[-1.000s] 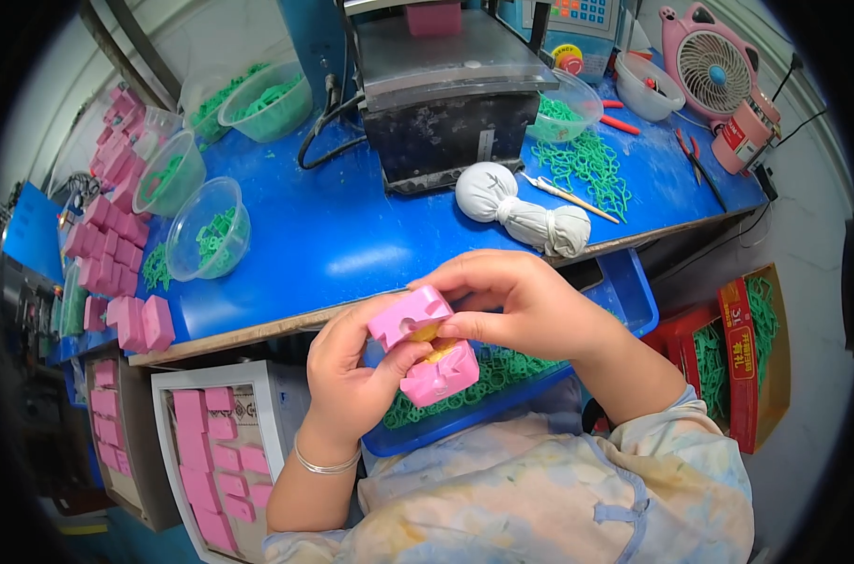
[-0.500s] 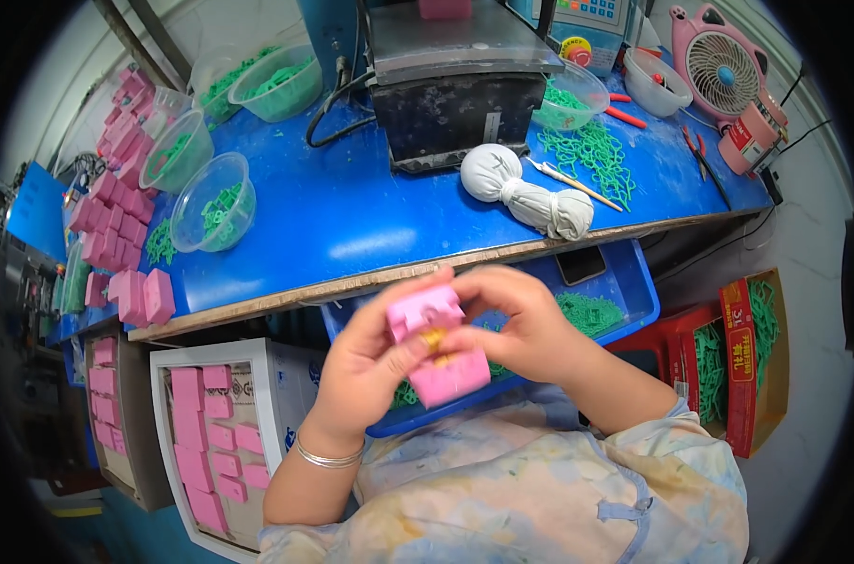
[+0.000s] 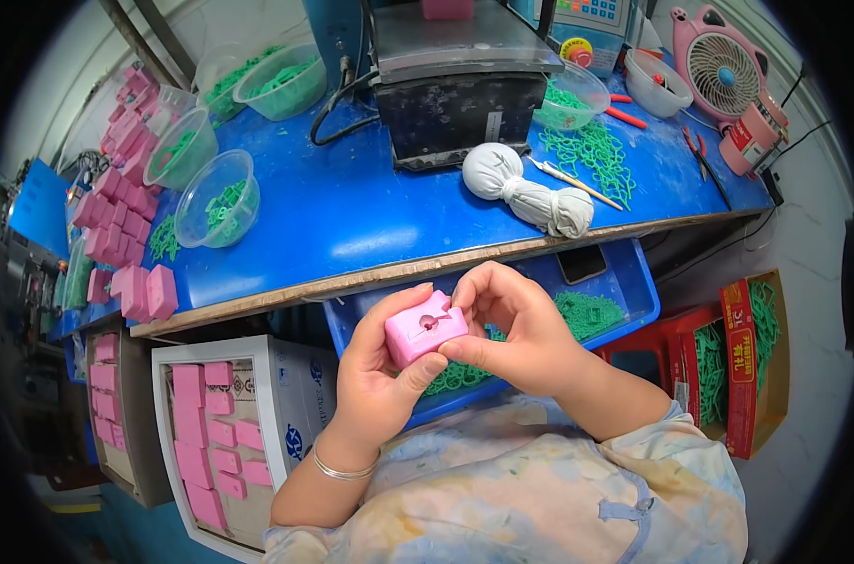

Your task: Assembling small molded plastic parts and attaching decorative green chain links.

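Observation:
A pink rubber mould (image 3: 426, 331), block-shaped with a jagged cut line and a small dark hole in its near face, sits between my hands. It is held up over the blue tray (image 3: 641, 282). My left hand (image 3: 375, 362) wraps its left side, thumb along the lower edge and fingers at the top. My right hand (image 3: 509, 329) has its thumb pressed on the mould's lower right corner, with its other fingers curled by the upper right side. Small green pieces (image 3: 587, 315) fill part of the tray behind and below my hands.
On the blue table (image 3: 342, 216) stand a black-sided machine (image 3: 464, 122), a tied white cloth bundle (image 3: 530, 193), plastic bowls (image 3: 218, 202) of green pieces and stacked pink moulds (image 3: 117, 216). A white box (image 3: 295, 376) topped with pink moulds stands left; a red carton (image 3: 742, 367) stands right.
The mould was blurred and in two parted pieces with something yellow between them; now those pieces sit together as one block. My hands have turned it so its holed face shows.

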Action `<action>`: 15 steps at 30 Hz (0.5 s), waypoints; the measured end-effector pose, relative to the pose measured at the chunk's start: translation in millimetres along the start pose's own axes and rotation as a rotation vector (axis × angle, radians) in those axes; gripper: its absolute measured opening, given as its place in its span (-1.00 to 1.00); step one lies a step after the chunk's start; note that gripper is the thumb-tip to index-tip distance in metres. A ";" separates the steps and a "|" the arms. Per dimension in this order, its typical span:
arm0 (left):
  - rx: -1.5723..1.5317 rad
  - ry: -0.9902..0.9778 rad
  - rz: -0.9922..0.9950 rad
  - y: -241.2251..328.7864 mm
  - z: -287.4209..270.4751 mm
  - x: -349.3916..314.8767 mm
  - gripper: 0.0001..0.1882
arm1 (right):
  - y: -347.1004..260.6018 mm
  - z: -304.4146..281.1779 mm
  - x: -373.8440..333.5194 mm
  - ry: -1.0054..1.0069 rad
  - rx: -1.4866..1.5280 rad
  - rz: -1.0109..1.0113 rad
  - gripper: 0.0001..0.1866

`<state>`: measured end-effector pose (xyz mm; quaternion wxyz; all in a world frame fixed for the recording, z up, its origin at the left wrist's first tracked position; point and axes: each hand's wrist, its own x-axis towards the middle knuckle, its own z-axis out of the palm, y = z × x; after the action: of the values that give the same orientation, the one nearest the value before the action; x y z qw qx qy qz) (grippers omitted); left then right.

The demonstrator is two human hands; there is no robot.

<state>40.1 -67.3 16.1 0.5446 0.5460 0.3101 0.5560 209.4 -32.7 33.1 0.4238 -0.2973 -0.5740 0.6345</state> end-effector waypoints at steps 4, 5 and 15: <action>-0.033 0.055 -0.053 0.3 2.4 -0.7 -0.35 | 11.7 -6.1 2.1 0.041 -0.128 -0.095 -0.65; -0.034 0.052 -0.053 -0.6 0.9 -0.7 -0.35 | 13.7 -8.8 6.0 -0.028 -0.172 -0.194 -0.64; 0.237 0.164 -0.007 24.1 -13.3 20.1 -0.33 | 5.9 -20.3 25.9 -0.076 0.144 -0.093 -0.46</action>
<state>24.9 -50.1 41.3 0.4511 0.5582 0.4188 0.5563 213.7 -0.2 26.9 0.4510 -0.2149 -0.5556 0.6646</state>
